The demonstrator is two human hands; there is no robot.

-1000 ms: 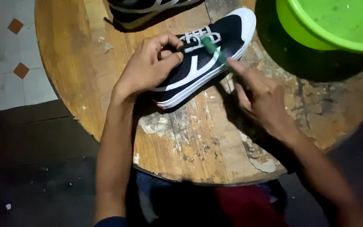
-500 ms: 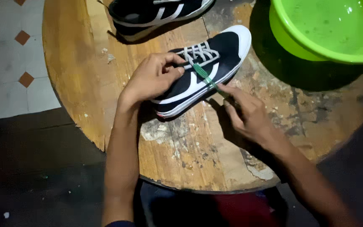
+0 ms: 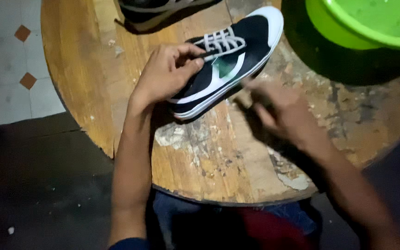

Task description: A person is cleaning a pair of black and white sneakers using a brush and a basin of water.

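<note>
Two bare hands work at a round worn wooden desk (image 3: 93,83). Left hand (image 3: 165,74) clasps a black canvas sneaker with white stripe and laces (image 3: 230,65), upper centre. Right hand (image 3: 278,113), blurred, just right; its grip unclear.

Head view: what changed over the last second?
The right hand, blurred, has drawn back from the laces toward the sneaker's sidewall; its green brush now smears across the white stripe. The left hand still pins the black-and-white sneaker at the collar. The second sneaker, green basin and round wooden table keep their places.
</note>
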